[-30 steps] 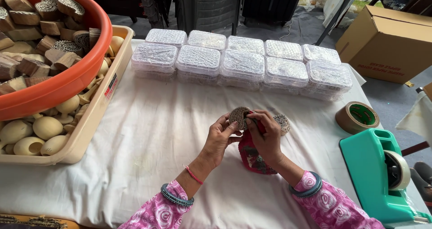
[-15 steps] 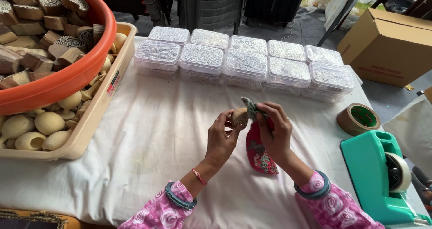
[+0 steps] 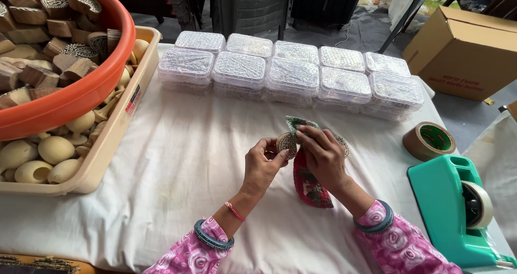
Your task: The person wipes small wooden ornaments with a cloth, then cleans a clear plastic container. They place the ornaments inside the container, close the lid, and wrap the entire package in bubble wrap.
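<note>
White-clothed table (image 3: pixel 177 166) — clear lidded boxes (image 3: pixel 291 72) behind; brown carton (image 3: pixel 466 53) right.

Cloth pouch (image 3: pixel 309 183): red-and-green patterned. Round stamp (image 3: pixel 286 143): brown, carved. Tabletop (image 3: pixel 177 161): white-covered. Basin (image 3: pixel 81 93): orange. Tape dispenser (image 3: pixel 449 209): teal. Sleeves (image 3: pixel 404 250): pink, rose-printed.

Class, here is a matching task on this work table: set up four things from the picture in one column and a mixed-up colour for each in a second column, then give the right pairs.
Things:
1. tub
2. tape dispenser
3. tablecloth
4. cardboard box

Colours:
A. white
B. brown
C. orange
D. turquoise

Pairs: 1-C, 2-D, 3-A, 4-B
</note>
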